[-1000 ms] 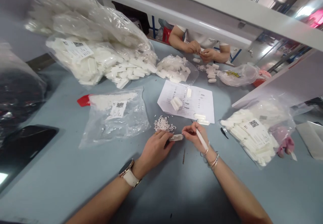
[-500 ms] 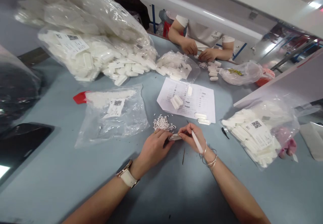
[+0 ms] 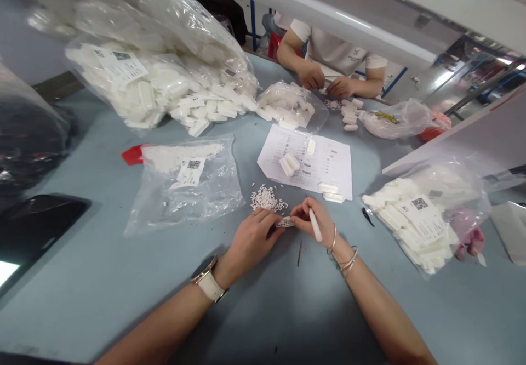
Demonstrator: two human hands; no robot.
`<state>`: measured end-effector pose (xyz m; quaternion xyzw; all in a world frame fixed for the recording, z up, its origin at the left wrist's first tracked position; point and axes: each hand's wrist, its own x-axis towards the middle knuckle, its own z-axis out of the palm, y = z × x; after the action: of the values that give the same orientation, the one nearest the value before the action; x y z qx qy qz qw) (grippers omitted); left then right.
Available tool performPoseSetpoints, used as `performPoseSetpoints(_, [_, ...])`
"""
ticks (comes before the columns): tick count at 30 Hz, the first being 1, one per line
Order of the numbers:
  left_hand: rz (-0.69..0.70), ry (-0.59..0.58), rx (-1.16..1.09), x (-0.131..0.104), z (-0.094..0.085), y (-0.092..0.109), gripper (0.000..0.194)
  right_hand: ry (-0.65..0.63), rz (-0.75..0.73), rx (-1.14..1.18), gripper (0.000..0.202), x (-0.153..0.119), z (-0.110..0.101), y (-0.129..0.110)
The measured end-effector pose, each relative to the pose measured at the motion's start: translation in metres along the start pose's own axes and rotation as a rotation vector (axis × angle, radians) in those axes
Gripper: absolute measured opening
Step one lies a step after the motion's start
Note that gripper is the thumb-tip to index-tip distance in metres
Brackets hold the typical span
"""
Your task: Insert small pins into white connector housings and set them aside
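Note:
My left hand [image 3: 253, 241] grips the left end of a small white block with rows of holes [image 3: 284, 222]. At the block's right end are the fingertips of my right hand [image 3: 316, 225], which also holds a white pen-like tool [image 3: 315, 224] across the palm. Just beyond the block lies a loose pile of tiny white pieces [image 3: 265, 198]. Behind that, a printed sheet [image 3: 267, 159] carries several white plastic parts [image 3: 289, 164]. A thin brown stick [image 3: 299, 253] rests on the table below my right hand.
Large clear bags of white parts [image 3: 143, 88] fill the back left. A flatter bag [image 3: 189, 200] lies left of the pile, another full bag [image 3: 415, 222] at the right. A dark device [image 3: 41, 228] sits far left. Across the table [image 3: 156, 277], a person's hands [image 3: 324, 83] work.
The tool in my right hand has tilted to a steeper angle and its lower end has moved left. The view has shifted slightly. Both hands stay at the block.

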<state>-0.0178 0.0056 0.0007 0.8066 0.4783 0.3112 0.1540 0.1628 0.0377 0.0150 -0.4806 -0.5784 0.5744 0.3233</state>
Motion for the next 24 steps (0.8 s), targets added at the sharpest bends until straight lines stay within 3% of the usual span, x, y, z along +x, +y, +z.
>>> performPoseSetpoints(6, [0.015,0.002,-0.021,-0.0004,0.0003,-0.0008,0.006,-0.003,-0.014,-0.015,0.037,0.0011,-0.0017,0.0012])
performPoseSetpoints(12, [0.009,0.004,0.011,-0.0004,0.0007,-0.0010,0.006,0.123,-0.164,-0.227,0.025,0.0038,0.0023,0.0057])
performPoseSetpoints(19, [-0.012,-0.012,0.020,-0.0005,0.0008,-0.0006,0.007,0.078,-0.292,-0.473,0.021,0.0092,0.0020,0.0028])
performPoseSetpoints(24, [-0.002,-0.030,0.027,-0.0001,0.0000,-0.0006,0.009,0.084,-0.298,-0.530,0.024,0.0082,-0.0042,0.0040])
